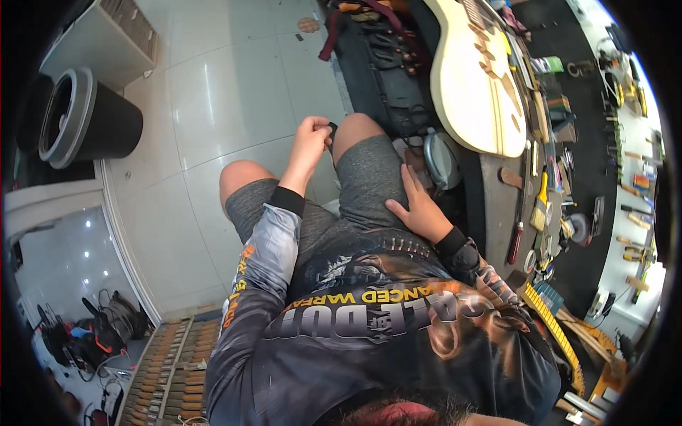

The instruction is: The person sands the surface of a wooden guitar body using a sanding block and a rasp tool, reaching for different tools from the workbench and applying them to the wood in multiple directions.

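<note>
My left hand (311,142) is raised in front of my knees, its fingers curled together in a pinch. A small dark object (332,129) shows at its fingertips, too small and too hidden to name. My right hand (419,207) lies flat on my right thigh in grey shorts (369,177), fingers stretched and thumb apart, holding nothing. Up and to the right of it, a pale wooden electric guitar body (472,92) lies on the workbench (501,202), with dark cut-outs and stripes down its middle.
Along the bench lie a paintbrush (541,206), a red-handled tool (516,241) and a yellow-edged strip (550,326). A lidded container (442,160) stands beside my right knee. A black bin (106,117) is at the far left, on the tiled floor (213,92). Tools hang along the right wall.
</note>
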